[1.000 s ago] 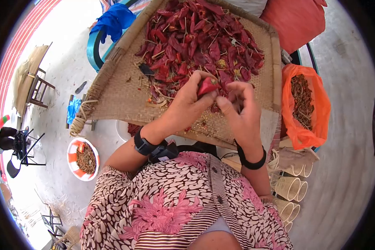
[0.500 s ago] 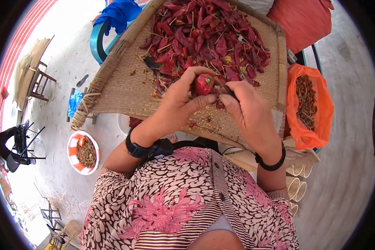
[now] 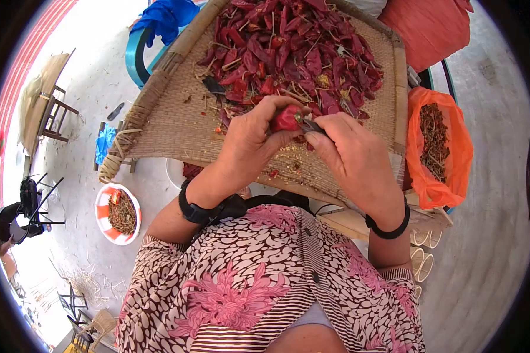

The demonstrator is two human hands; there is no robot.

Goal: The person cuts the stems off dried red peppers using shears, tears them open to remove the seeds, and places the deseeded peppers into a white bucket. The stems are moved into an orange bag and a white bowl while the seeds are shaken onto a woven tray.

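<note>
In the head view, my left hand [image 3: 247, 138] is closed around a red chili pepper [image 3: 285, 119], its green stem end turned to the right. My right hand [image 3: 350, 153] grips what looks like a small dark-handled knife [image 3: 313, 126], with its tip at the pepper's stem end. Most of the blade is hidden or too small to make out. Beyond both hands, a heap of dried red chili peppers [image 3: 288, 53] lies on a woven tray [image 3: 176, 126]. Loose seeds are scattered on the weave beneath my hands.
An orange plastic bag [image 3: 462, 153] of dried stems stands right of the tray. On the floor at left sits a lined basin [image 3: 103, 220] with more stems. A red sack [image 3: 430, 29] rests at the back right, and a blue bag [image 3: 165, 20] hangs at the back left.
The pepper has tilted in my left hand, its stem end now facing right. My right hand has turned slightly, bringing the knife tip against the stem end.
</note>
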